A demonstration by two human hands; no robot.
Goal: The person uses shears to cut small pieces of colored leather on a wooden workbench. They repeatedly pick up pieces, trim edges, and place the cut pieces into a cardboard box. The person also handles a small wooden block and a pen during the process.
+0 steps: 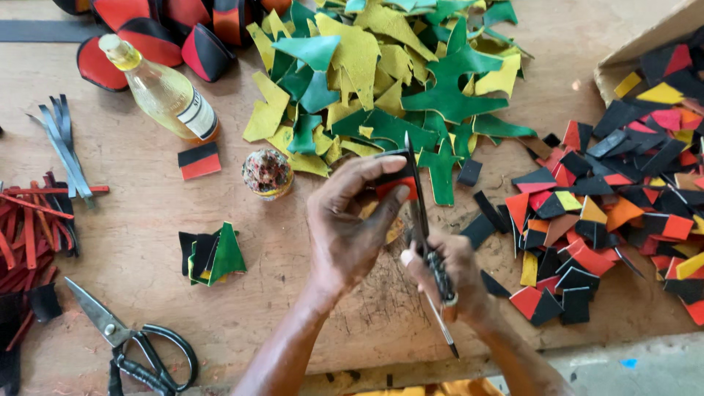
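The left hand [345,224] pinches a small piece of black and red leather [392,178] between thumb and fingers, so its grip is pressed together on the piece, which it holds above the middle of the wooden counter [147,220]. The right hand [451,275] is just beside it, and its grip is closed around a dark thin tool [419,213] that stands almost upright, with its point near the top edge of the leather piece. A thin brush [442,326] also sticks out below this hand, toward the edge of the counter. Behind the hands lies a big heap of green and yellow scraps [381,81]. On the right side there is a wide pile of small black, red, orange and yellow pieces [609,205], and part of it lies in a cardboard box [631,51] at the corner. On the left a glass bottle [165,92] with yellowish liquid lies tilted, near some red and black folded shapes [154,37] at the top edge. A small round jar [267,174] covered with dried glue stands just beside the heap. A small folded stack in black, green and yellow [213,255] lies left of the left hand. Scissors [128,337] lie near the front edge, and red strips [29,227] lie at the far left.
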